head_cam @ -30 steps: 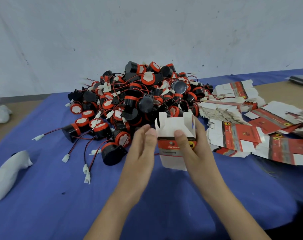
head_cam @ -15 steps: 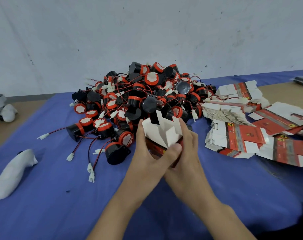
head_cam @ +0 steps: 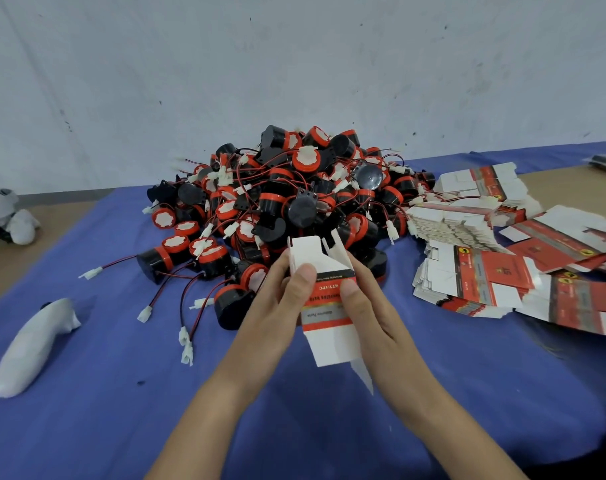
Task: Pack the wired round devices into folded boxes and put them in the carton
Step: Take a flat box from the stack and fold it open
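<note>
A red-and-white cardboard box (head_cam: pixel 324 306) is held above the blue cloth, its far end flaps open and its near flaps hanging loose. My left hand (head_cam: pixel 277 306) grips its left side with the thumb pressed on the top face. My right hand (head_cam: pixel 371 306) holds the right side, thumb on the printed face. Just behind the box lies a big pile of black round devices (head_cam: pixel 294 199) with red rings, red-black wires and white plugs. No carton is in view.
Stacks of flat unfolded boxes (head_cam: pixel 485 271) spread over the right of the table. A white wrapped object (head_cam: pixel 35 344) lies at the left on the blue cloth (head_cam: pixel 121 410). A loose device (head_cam: pixel 156 261) with trailing wires sits left of the pile. A wall rises behind.
The box has been turned and tilted, so that its printed face is up and its long flaps point toward me. Both hands shifted their grip from cupping it to holding its sides.
</note>
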Motion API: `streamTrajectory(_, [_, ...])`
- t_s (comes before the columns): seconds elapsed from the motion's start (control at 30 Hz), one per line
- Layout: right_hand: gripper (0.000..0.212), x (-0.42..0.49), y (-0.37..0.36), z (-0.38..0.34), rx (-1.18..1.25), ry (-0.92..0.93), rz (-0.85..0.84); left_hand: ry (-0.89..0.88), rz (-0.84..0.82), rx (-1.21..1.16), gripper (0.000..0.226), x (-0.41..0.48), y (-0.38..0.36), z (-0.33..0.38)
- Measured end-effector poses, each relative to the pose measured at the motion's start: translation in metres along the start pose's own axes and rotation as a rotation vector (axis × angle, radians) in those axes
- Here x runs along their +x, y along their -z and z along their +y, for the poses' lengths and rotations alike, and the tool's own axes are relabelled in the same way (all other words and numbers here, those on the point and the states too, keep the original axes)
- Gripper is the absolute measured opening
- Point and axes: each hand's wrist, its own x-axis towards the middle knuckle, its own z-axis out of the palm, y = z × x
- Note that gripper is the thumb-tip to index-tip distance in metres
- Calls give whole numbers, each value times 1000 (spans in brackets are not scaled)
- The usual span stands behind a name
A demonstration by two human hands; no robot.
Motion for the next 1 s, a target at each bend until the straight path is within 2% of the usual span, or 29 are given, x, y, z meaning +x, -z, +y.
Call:
streamTrajectory(0.1, [41, 0, -1, 2, -16, 9, 14, -18, 10, 18, 50, -3, -4, 3])
streamTrajectory(0.2, [36, 0, -1, 1, -75, 31, 32, -48, 19, 29, 50, -5, -8, 7])
streamTrajectory(0.43, [32, -3, -2, 0, -166, 74, 60, -88, -1, 38, 48, -9, -12, 10])
streamTrajectory(0.63, [29, -2, -4, -6, -156, 80, 95, -46, 1, -28, 41, -5, -10, 7])
streamTrajectory(0.8, [23, -3, -4, -4, -109, 86, 43, -55, -38, -24, 34, -7, -6, 2])
streamTrajectory(0.9, [34, -6, -5, -2, -192, 76, 6, -53, -45, -19, 18, -11, -8, 0])
streamTrajectory(1.0, [43, -9, -7, 1, -270, 47, 7, -74, -24, 16, 19, -13, -12, -2])
